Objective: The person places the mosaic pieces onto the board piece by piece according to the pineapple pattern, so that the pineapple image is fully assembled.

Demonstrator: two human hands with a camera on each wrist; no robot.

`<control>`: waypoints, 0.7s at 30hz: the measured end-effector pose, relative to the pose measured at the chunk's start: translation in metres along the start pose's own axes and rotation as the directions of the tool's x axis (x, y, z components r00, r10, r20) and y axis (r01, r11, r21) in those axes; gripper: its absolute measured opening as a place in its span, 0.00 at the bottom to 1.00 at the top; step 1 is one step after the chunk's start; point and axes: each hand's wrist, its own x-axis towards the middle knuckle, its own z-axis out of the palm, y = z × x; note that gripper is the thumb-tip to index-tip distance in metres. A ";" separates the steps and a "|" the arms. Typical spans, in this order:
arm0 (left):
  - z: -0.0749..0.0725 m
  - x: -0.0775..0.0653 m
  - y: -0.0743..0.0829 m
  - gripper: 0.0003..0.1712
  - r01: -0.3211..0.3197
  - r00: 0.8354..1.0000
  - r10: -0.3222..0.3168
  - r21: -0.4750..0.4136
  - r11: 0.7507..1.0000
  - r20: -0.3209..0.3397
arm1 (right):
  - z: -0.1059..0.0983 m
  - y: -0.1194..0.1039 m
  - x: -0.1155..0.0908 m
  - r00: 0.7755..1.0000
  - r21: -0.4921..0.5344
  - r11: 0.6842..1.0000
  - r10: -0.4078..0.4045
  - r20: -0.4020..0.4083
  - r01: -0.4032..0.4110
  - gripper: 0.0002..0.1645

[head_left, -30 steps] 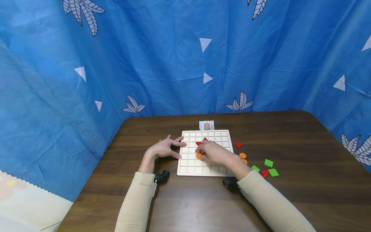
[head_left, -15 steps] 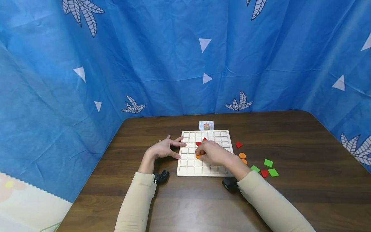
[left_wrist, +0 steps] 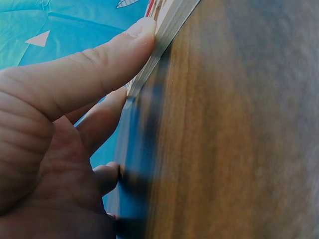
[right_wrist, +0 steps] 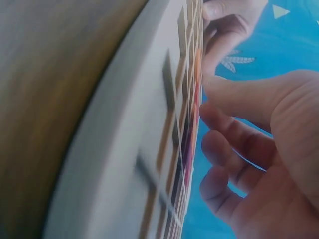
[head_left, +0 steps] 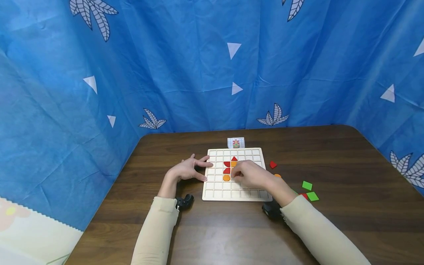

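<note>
A pale gridded board (head_left: 215, 193) lies on the table. My left hand (head_left: 188, 169) rests at its left side, thumb and fingers spread and fairly straight; in the left wrist view the thumb (left_wrist: 99, 69) touches the board's edge. An orange disc (head_left: 226, 178) lies flat in a square left of my right hand (head_left: 251, 175). The right hand hovers close over the middle squares with relaxed, bent fingers, and nothing shows between thumb and fingertips. Above the disc sit two red curved pieces (head_left: 226, 170), a red triangle (head_left: 234, 158) and an orange square (head_left: 233, 164).
A small printed pattern card (head_left: 236, 142) lies behind the board. On the table to the right are a red piece (head_left: 273, 164), an orange piece (head_left: 277, 175) partly behind the right hand, and green diamonds (head_left: 312, 196). A blue curtain (head_left: 212, 73) stands behind the table.
My right hand has let go of the orange disc, which now lies flat on the board, and has shifted slightly right, uncovering the orange square. The left hand has not moved.
</note>
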 end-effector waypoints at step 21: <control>0.001 0.000 -0.001 0.34 -0.015 1.000 0.016 -0.023 1.000 0.008 | -0.040 0.050 -0.067 0.990 0.008 0.991 0.132 -0.055 -0.131 0.15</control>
